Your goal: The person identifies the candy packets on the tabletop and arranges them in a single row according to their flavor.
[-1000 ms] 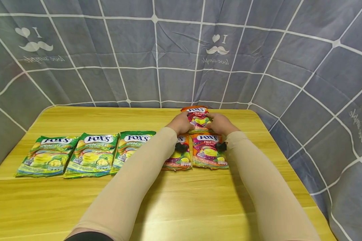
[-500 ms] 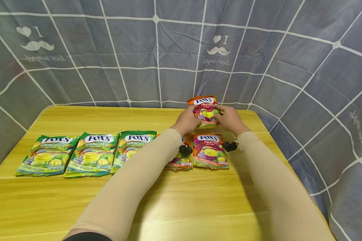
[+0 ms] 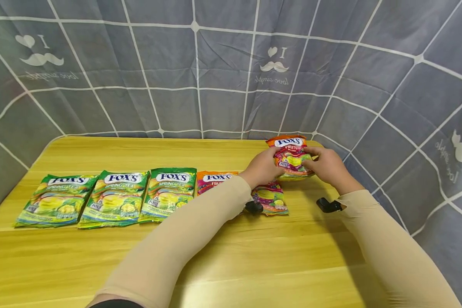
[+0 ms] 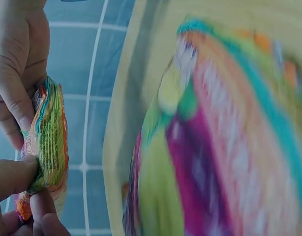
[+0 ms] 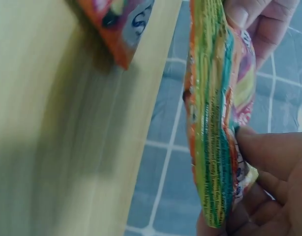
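Note:
Both hands hold an orange-red FOX'S Fruits candy bag (image 3: 291, 163) above the far right of the table, its front facing me. My left hand (image 3: 264, 167) pinches the left edge and my right hand (image 3: 327, 166) the right edge, thumbs on the front. In the right wrist view the held bag (image 5: 215, 113) is seen edge-on, gripped from two sides. Below it to the left, a second Fruits bag (image 3: 271, 200) lies on the table, partly covered by my left hand and wrist. A third Fruits bag (image 3: 209, 177) shows only its top behind my left sleeve.
Three green FOX'S Spring Tea bags lie in a row on the left: the outer bag (image 3: 57, 201), the middle bag (image 3: 113, 199) and the inner bag (image 3: 167, 194). The wooden table (image 3: 254, 265) ends at a grey checked curtain (image 3: 223, 64) behind and on the right.
The held Fruits bag was lifted from behind the front row, then carried right and lowered somewhat, both hands moving with it. The bags on the table stay in place.

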Available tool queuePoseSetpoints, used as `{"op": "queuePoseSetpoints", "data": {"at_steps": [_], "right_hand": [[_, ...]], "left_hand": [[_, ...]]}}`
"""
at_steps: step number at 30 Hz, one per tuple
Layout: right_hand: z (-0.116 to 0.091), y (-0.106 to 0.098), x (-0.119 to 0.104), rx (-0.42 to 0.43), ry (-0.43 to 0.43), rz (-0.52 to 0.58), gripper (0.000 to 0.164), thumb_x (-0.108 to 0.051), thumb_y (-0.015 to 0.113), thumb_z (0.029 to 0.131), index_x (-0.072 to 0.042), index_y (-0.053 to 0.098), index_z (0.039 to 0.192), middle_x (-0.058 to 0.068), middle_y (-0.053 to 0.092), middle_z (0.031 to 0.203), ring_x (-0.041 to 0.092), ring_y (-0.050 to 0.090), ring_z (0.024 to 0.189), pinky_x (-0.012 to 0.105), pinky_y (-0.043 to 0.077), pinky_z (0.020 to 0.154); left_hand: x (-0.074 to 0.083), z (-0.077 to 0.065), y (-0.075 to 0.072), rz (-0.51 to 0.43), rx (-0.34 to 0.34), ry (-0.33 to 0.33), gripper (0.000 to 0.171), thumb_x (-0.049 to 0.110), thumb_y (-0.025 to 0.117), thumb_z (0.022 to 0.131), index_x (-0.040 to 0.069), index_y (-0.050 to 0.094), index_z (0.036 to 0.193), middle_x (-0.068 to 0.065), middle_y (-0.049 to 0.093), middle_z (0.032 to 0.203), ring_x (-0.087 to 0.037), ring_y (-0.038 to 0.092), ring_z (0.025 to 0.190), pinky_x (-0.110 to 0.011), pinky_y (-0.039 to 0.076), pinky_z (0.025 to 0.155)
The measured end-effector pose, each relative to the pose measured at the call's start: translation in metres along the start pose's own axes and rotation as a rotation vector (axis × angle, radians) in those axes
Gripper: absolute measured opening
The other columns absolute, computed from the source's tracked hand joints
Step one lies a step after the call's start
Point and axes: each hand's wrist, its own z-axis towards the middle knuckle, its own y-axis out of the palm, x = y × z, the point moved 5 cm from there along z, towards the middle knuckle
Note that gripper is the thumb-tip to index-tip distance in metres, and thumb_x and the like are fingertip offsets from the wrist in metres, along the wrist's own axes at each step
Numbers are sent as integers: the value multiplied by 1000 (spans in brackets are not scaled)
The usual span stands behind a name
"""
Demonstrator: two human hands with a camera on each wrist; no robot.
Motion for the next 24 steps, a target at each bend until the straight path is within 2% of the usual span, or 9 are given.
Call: {"op": "queuePoseSetpoints", "data": {"at_steps": [3,7,10,13,16,19,24], "right_hand": [[-12,-4,14,-17,10,-31,55,-28,65,104,-5,55,152,32,62,140,43,69,118,43,57,79],[-25,-4,31,-46,22,-56,53,-28,66,104,-2,57,150,32,62,139,43,68,116,46,57,83],[-32,-3,41,-71,33,-76,52,-27,67,103,-2,59,148,31,63,138,39,67,109,43,54,82],[-37,2,50,-98,43,-87,51,-24,68,103,-1,60,148,31,65,136,35,65,106,41,52,81],[-41,8,57,-123,36,-102,51,-22,69,102,1,59,147,31,66,134,39,64,111,47,54,87],[-44,13,62,-137,10,-125,53,-20,70,100,4,58,146,33,65,134,44,62,117,57,53,96],[-46,17,70,-184,-10,-169,66,-25,76,96,7,53,150,37,60,140,50,58,123,66,47,105]], "left_hand": [[10,-3,15,68,-45,13,79,35,75,99,14,37,164,-7,51,161,-25,54,145,-39,45,120],[17,-7,35,147,-109,37,78,39,73,100,13,37,164,-5,52,160,-23,55,144,-37,47,119],[20,-10,49,209,-158,50,77,43,71,101,12,38,163,-4,54,159,-22,58,141,-38,49,116],[19,-13,61,292,-210,45,75,48,69,101,16,41,162,0,55,158,-20,58,141,-42,45,119],[16,-15,71,362,-269,35,76,53,67,101,20,40,163,5,55,159,-17,56,143,-47,38,122],[14,-17,77,394,-316,38,77,55,64,102,22,36,165,6,52,161,-16,53,146,-48,34,123],[15,-17,82,405,-344,48,80,57,63,101,27,30,168,7,50,163,-16,50,149,-46,32,123]]}}
